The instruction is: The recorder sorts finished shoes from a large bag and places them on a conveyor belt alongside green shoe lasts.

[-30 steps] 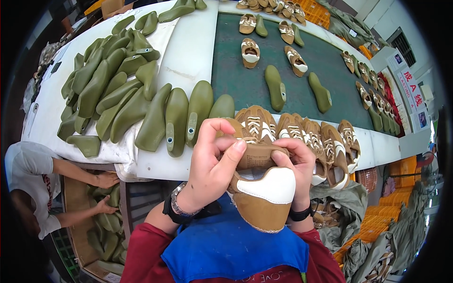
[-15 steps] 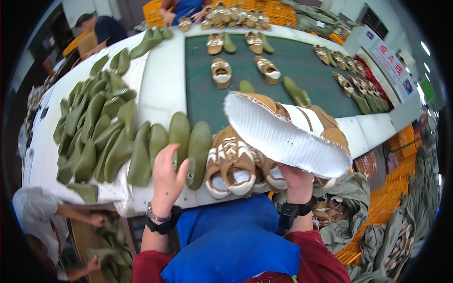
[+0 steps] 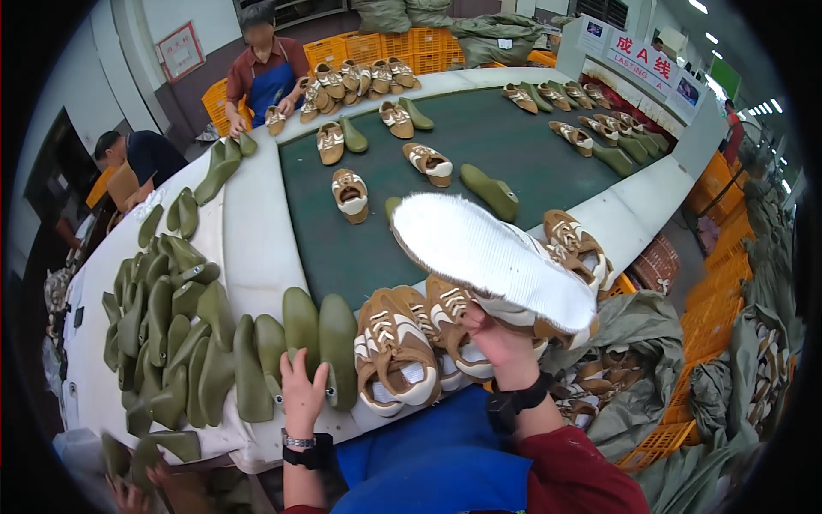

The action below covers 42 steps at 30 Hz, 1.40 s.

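My right hand [image 3: 501, 347] holds up a brown-and-white sneaker upper [image 3: 488, 257], its white ribbed underside facing me; some fingers are hidden beneath it. My left hand [image 3: 304, 392] is at the lower ends of several upright green shoe lasts [image 3: 300, 321], its fingers apart; whether they touch a last, I cannot tell. Between my hands, laced brown-and-white sneakers [image 3: 394, 351] stand in a row along the table's near edge. Beyond the held upper rests another sneaker [image 3: 578, 244].
A heap of green lasts [image 3: 163, 325] covers the table's left. Sneakers and lasts stand paired on the green conveyor belt [image 3: 308, 231]. Orange crates [image 3: 723, 283] and a grey-green cloth sack [image 3: 629, 325] are at right. A person [image 3: 265, 73] handles sneakers opposite; another person's hand [image 3: 128, 493] holds lasts at lower left.
My view has tilted up and shifted. The held upper has turned so more of its underside shows. At lower left, the other person has lifted lasts toward the table.
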Tool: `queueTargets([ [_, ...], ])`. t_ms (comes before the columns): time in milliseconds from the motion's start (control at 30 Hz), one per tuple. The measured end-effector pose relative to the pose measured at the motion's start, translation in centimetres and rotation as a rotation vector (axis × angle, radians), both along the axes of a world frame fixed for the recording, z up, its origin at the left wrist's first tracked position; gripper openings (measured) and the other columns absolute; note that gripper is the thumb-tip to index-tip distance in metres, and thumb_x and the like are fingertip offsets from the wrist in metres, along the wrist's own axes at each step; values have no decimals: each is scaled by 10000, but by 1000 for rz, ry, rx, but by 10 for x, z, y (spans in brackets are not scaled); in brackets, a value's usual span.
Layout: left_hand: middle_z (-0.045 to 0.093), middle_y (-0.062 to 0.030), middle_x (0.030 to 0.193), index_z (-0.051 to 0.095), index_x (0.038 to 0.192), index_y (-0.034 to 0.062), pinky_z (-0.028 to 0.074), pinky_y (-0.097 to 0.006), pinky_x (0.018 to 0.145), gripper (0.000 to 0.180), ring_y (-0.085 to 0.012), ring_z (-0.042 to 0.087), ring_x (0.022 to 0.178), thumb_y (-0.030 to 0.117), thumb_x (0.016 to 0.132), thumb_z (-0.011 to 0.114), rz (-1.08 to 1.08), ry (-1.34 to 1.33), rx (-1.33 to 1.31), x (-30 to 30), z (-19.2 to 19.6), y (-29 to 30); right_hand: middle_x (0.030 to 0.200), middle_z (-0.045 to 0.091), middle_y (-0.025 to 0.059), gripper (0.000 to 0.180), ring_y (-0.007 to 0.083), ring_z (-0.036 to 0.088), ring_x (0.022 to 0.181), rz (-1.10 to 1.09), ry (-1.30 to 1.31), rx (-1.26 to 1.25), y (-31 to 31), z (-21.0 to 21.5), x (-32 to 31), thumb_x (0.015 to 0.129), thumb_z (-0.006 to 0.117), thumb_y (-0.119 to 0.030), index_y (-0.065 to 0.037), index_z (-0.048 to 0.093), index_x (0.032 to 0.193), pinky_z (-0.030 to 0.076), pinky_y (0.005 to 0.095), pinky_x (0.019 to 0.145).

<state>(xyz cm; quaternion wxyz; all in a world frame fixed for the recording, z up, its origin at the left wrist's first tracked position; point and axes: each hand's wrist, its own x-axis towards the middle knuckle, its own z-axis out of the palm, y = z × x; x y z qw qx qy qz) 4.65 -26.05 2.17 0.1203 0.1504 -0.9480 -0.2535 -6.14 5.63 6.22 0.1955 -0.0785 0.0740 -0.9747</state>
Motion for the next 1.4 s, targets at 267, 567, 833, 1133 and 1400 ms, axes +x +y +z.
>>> queueTargets([
  [267,361,-362,1304,452,1291,70,430,-459,907,455,-490,477,1099,258,890,555,-37,43,-22,-4,-16,-2,1129,585,95,333,232,566,1025,-511,-137,213,1,-38,25,943,449,-277,-36,525,1160,477,397,877],
  [567,588,-295,983,376,1348,136,486,-485,754,600,-438,588,862,84,793,598,-93,-145,-80,-13,2,-11,1122,591,98,348,230,575,1012,-502,-99,380,23,-37,66,943,447,-283,-33,518,1175,480,385,878],
  [833,637,-240,832,400,1321,145,499,-486,729,596,-409,617,799,272,784,625,-266,-393,-435,-111,21,-51,1116,596,101,361,228,583,1002,-473,-65,541,15,-9,46,944,444,-288,-31,512,1188,483,375,879],
  [1133,629,-211,1067,374,1356,117,492,-427,863,607,-360,603,1005,257,803,581,-249,-679,-369,-260,-28,-36,1109,602,104,376,227,592,990,-475,7,732,120,14,46,944,441,-294,-29,506,1204,486,363,880],
  [1400,677,-185,781,306,1389,27,554,-349,650,657,-245,664,577,247,822,554,-194,-517,-393,-283,-67,-43,1103,607,106,390,225,601,979,-493,47,926,16,42,36,944,439,-299,-27,500,1217,489,353,882],
])
